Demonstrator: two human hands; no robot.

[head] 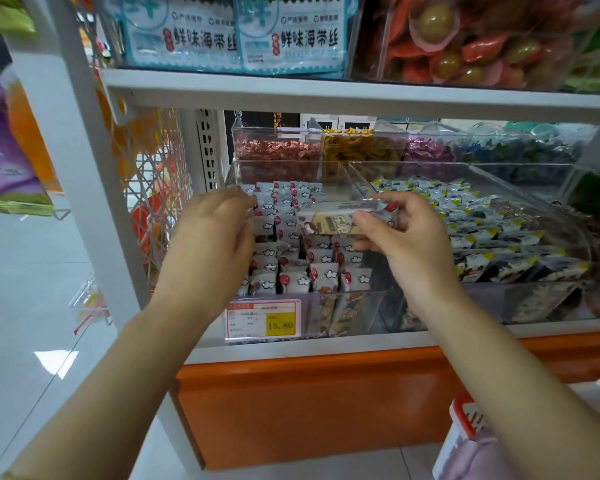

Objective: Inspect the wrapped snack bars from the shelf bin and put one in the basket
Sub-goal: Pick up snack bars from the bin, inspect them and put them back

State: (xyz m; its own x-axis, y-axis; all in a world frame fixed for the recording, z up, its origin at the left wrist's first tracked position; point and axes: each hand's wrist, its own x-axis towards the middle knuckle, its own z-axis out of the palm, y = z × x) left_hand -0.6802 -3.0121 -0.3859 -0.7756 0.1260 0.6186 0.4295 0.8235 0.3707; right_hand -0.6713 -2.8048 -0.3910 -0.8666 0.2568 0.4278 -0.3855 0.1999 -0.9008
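1 snack bar point(340, 220) in right hand point(407, 237)

The white shelf point(326, 348) at mid frame carries two clear bins point(354, 313) of wrapped snacks point(291, 271) side by side; smaller candy bins point(278, 147) stand behind them.

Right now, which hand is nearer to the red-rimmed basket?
Right. The right hand, pinching a snack bar, is above and left of the basket; the left hand is farther left, at the bin's left wall.
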